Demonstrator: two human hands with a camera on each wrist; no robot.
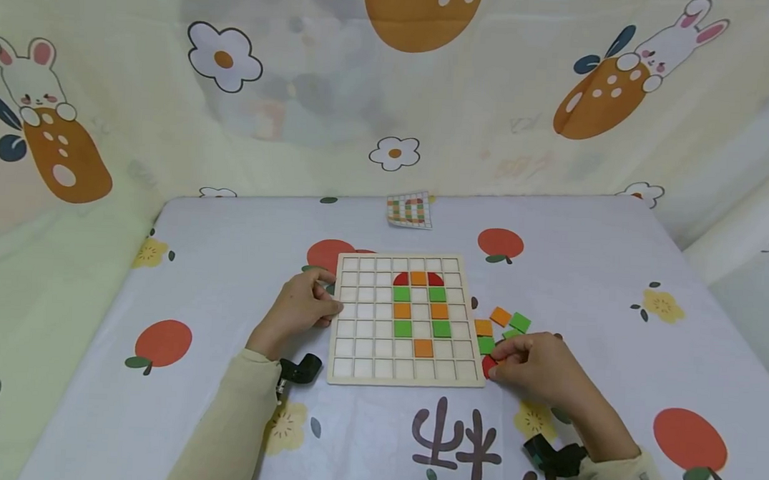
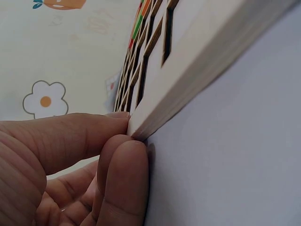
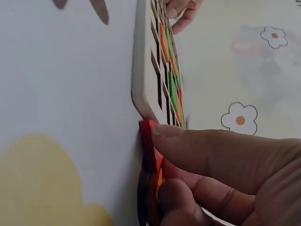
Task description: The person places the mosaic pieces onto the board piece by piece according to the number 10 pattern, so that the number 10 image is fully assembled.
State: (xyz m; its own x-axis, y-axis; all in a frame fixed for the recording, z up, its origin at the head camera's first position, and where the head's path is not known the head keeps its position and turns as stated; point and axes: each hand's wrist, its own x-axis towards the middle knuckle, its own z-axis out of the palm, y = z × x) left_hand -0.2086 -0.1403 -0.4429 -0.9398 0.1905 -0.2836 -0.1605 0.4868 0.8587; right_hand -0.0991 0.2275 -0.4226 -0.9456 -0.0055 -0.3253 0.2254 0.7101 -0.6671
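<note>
A pale wooden grid board (image 1: pixel 362 350) lies flat on the cloth, its right half holding a ring of red, orange and green pieces. At its left edge, my left hand (image 1: pixel 298 304) grips the rim between thumb and finger, seen close up in the left wrist view. Beside the board's lower right edge, my right hand (image 1: pixel 540 361) pinches a red piece (image 3: pixel 147 146) with thumb and fingers. An orange piece (image 3: pixel 154 193) lies right behind it, partly hidden by the fingers. Loose green pieces (image 1: pixel 520 322) and orange pieces (image 1: pixel 500 316) lie just beyond that hand.
A small printed pattern card (image 1: pixel 410 211) lies at the back of the table, near the hanging cloth backdrop (image 1: pixel 311 158). The white tablecloth (image 1: pixel 229 262) has printed apples, flowers and dark lettering. Black wrist cameras sit by the left wrist (image 1: pixel 301 369) and right wrist (image 1: pixel 552 455).
</note>
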